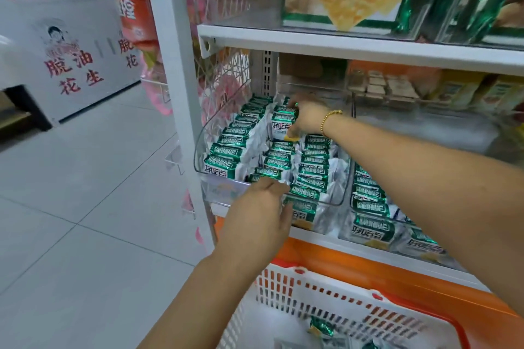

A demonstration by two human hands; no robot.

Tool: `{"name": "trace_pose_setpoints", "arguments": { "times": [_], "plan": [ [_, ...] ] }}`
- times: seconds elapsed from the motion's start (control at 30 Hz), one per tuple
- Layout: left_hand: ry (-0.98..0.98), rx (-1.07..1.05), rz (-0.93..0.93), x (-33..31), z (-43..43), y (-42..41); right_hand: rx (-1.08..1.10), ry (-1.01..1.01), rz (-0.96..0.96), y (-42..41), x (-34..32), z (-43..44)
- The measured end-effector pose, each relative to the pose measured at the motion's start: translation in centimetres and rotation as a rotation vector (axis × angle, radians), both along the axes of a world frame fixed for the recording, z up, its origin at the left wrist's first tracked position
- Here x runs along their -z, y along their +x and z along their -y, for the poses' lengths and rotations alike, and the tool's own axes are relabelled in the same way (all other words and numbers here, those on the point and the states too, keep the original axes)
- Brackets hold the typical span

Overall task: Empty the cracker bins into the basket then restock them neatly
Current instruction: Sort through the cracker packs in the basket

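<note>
On my feed the right hand [304,117] is at the back of the clear bin [204,133], gripping a green cracker packet [282,125] raised above the rows. The left hand [255,218] rests on the bin's front lip. The white basket [326,292] sits below, with loose packets [321,327] inside.

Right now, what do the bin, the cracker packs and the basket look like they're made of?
The bin looks like clear hard plastic: the packs show through its glossy walls. The cracker packs seem wrapped in shiny foil-like film, green-printed, crinkled and silvery at the ends. The basket looks like moulded white plastic with slotted walls and a fairly dull finish.
</note>
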State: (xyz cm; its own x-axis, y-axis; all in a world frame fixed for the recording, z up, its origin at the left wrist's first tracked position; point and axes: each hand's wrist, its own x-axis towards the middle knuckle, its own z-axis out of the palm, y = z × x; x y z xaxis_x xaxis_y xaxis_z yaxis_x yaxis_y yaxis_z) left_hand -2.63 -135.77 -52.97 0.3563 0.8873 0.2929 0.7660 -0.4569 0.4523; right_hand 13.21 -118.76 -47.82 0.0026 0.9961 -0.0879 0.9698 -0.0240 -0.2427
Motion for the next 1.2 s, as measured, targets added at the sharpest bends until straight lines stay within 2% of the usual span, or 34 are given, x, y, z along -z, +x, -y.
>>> {"name": "trace_pose_setpoints", "arguments": {
  "times": [0.23, 0.33, 0.4, 0.53, 0.6, 0.67, 0.73, 0.77, 0.8, 0.87, 1.0, 1.2],
  "plan": [
    [0.018, 0.006, 0.013, 0.0, 1.3, -0.2, -0.034, 0.093, 0.099, -0.1, -1.0, 2.3],
    [0.081, -0.075, 0.088, -0.2, 2.7, -0.6, -0.095, 0.284, -0.077, 0.5, -2.9, 7.0],
    [0.091, -0.107, 0.07, 0.0, 3.7, -0.7, -0.17, 0.297, -0.195, 1.7, -3.6, 11.9],
    [-0.024, -0.065, -0.091, 1.8, 5.5, -0.3, -0.399, -0.033, -0.156, 4.2, -0.9, 21.1],
    [-0.1, 0.019, -0.187, 4.1, 6.3, 0.9, -0.425, -0.252, -0.118, 5.3, 2.3, 23.8],
    [-0.202, 0.079, -0.284, 7.3, 7.4, 2.5, -0.325, -0.441, -0.06, 8.4, 6.6, 26.3],
    [-0.361, 0.099, -0.423, 11.6, 8.8, 3.7, -0.102, -0.542, 0.083, 12.1, 11.9, 28.6],
    [-0.458, 0.119, -0.484, 13.9, 9.6, 4.1, -0.071, -0.58, 0.167, 13.3, 14.2, 29.5],
    [-0.553, 0.152, -0.532, 16.0, 10.6, 4.4, -0.123, -0.604, 0.219, 13.9, 16.5, 30.0],
    [-0.709, 0.212, -0.599, 19.2, 12.5, 4.8, -0.213, -0.694, 0.189, 13.5, 20.3, 30.3],
    [-0.912, 0.233, -0.571, 24.4, 15.8, 6.7, -0.313, -0.77, 0.287, 14.5, 24.6, 32.0],
    [-1.032, 0.069, -0.371, 28.8, 18.3, 9.7, -0.332, -0.743, 0.305, 14.8, 27.9, 33.1]
  ]
}}
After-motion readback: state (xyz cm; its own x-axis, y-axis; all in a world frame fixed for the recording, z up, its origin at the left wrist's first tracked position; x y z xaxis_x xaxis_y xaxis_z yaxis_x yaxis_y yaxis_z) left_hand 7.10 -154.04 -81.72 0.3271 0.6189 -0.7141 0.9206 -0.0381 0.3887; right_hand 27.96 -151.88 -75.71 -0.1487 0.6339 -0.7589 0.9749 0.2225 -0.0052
